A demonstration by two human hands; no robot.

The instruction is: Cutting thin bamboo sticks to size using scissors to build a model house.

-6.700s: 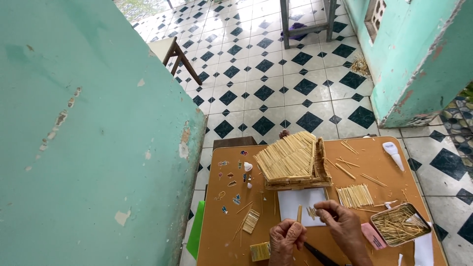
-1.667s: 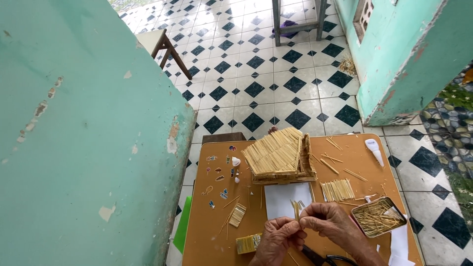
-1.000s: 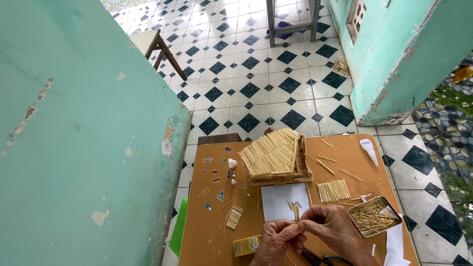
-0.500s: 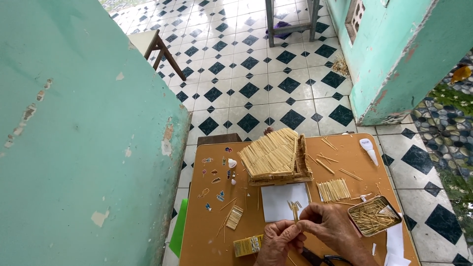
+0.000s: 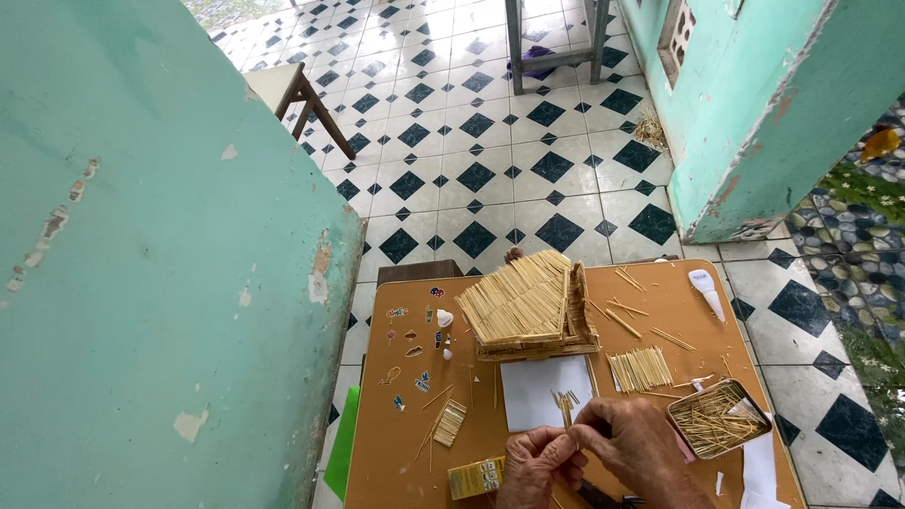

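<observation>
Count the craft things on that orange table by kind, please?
Stick-built model house: 1
Metal tin of sticks: 1
White paper sheet: 1
Laid-out row of sticks: 1
Small glued stick panel: 1
Yellow box: 1
White glue tube: 1
Total: 7

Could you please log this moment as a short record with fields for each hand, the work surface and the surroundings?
left hand: left hand pinches the lower end of a thin wooden stick
right hand: right hand pinches the same stick, fingertips meeting the left
model: stick-built house, beyond the white paper sheet
supplies: metal tin of sticks at right; row of loose sticks; small glue tube
surface: orange table with stickers
surroundings: teal wall; black-and-white tiled floor
</observation>
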